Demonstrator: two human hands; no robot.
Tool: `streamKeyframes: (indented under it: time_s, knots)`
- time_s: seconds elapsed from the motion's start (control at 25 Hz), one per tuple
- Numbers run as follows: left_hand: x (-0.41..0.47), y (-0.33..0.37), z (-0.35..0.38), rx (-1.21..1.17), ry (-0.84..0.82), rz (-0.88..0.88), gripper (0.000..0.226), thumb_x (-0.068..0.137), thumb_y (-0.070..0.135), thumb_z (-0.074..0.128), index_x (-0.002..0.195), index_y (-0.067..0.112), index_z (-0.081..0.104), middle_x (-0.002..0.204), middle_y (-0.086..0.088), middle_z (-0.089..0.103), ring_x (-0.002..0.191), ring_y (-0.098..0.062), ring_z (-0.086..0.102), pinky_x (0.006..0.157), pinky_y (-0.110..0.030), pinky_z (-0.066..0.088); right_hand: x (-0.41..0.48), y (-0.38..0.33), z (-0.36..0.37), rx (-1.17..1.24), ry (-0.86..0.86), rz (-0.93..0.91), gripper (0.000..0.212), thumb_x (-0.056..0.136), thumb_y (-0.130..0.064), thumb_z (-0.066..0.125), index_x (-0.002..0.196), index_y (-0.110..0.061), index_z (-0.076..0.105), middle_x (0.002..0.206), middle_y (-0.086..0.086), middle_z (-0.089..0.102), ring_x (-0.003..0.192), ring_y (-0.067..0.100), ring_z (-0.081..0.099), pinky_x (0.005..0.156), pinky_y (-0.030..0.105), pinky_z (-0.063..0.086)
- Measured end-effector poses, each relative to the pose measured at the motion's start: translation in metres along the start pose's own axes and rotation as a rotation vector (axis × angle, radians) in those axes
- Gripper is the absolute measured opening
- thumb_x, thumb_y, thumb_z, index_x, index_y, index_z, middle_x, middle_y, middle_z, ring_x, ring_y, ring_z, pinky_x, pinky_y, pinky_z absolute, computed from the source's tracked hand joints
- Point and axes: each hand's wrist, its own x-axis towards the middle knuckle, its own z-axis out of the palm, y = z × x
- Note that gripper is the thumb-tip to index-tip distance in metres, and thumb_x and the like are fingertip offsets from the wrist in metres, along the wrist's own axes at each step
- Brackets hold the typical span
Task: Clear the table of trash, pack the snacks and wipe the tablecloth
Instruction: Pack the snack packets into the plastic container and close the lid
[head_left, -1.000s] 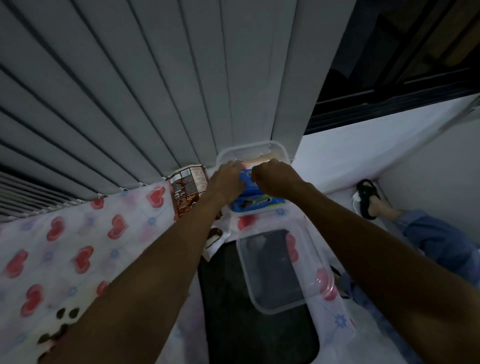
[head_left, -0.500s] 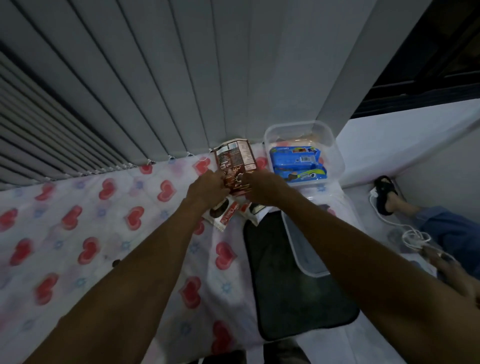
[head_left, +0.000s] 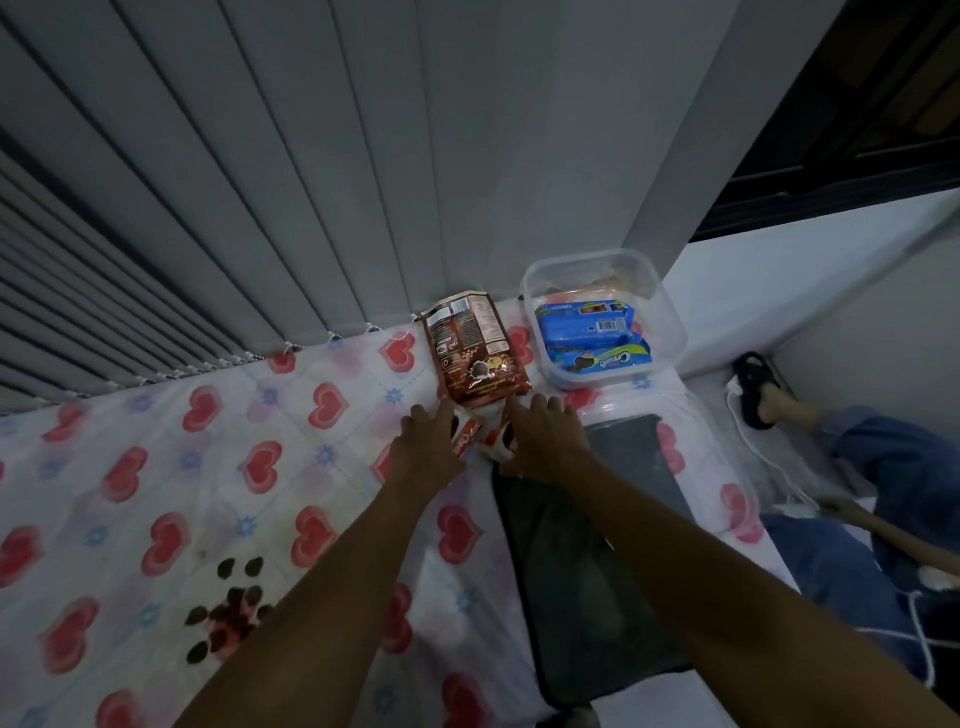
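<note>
I see my left hand (head_left: 431, 441) and right hand (head_left: 540, 441), fingers spread and gripping nothing, on small packets (head_left: 480, 439); the brown bag (head_left: 475, 348) lies lengthwise just beyond both.

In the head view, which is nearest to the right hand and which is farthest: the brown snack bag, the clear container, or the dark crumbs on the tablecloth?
From the right hand:
1. Brown snack bag, just beyond the fingers.
2. Clear container, farther back, to the right.
3. Dark crumbs, far left, near the person.
</note>
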Motion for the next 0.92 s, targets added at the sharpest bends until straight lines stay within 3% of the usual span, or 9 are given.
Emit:
streamKeyframes:
  time_s: [0.16, 0.32, 0.52, 0.76, 0.92]
  knots:
    - [0.004, -0.001, -0.009, 0.014, -0.009, -0.012, 0.089, 0.081, 0.040, 0.078, 0.151, 0.018, 0.027, 0.131, -0.018, 0.049, 0.119, -0.035, 0.055, 0.091, -0.046, 0.055, 0.004, 0.001, -0.003, 0.038, -0.021, -0.025, 0.099, 0.078, -0.054, 0.076, 0.152, -0.017, 0.022, 0.154, 0.022, 0.035, 0.139, 0.041, 0.040, 0.112, 0.059, 0.035]
    - [0.019, 0.010, -0.044, 0.014, 0.032, -0.069, 0.085, 0.071, 0.045, 0.083, 0.139, 0.021, 0.038, 0.125, -0.015, 0.055, 0.111, -0.034, 0.060, 0.087, -0.044, 0.058, 0.009, -0.001, -0.015, 0.157, 0.075, -0.108, 0.093, 0.078, -0.051, 0.076, 0.149, -0.020, 0.024, 0.154, 0.019, 0.035, 0.134, 0.039, 0.046, 0.106, 0.057, 0.044]
    - [0.047, 0.041, -0.093, 0.004, 0.163, -0.104, 0.075, 0.071, 0.034, 0.084, 0.132, 0.019, 0.044, 0.123, -0.015, 0.059, 0.110, -0.036, 0.060, 0.086, -0.046, 0.056, 0.021, 0.018, -0.065, 0.297, 0.204, -0.199, 0.067, 0.079, -0.049, 0.076, 0.129, -0.016, 0.045, 0.122, 0.014, 0.057, 0.107, 0.029, 0.060, 0.088, 0.045, 0.056]
    - [0.097, 0.138, -0.094, -0.079, 0.341, 0.096, 0.054, 0.081, 0.035, 0.079, 0.124, 0.015, 0.051, 0.126, -0.013, 0.057, 0.116, -0.035, 0.057, 0.090, -0.047, 0.053, 0.053, 0.117, -0.121, 0.291, 0.330, -0.087, 0.067, 0.081, -0.054, 0.073, 0.126, -0.011, 0.048, 0.114, 0.019, 0.062, 0.096, 0.031, 0.062, 0.076, 0.038, 0.053]
    - [0.132, 0.196, -0.065, -0.089, 0.363, 0.211, 0.052, 0.080, 0.014, 0.075, 0.128, 0.010, 0.053, 0.129, -0.012, 0.057, 0.116, -0.032, 0.057, 0.088, -0.043, 0.052, 0.082, 0.182, -0.127, 0.305, 0.418, 0.011, 0.062, 0.078, -0.046, 0.080, 0.117, -0.007, 0.053, 0.111, 0.019, 0.061, 0.093, 0.032, 0.061, 0.068, 0.033, 0.044]
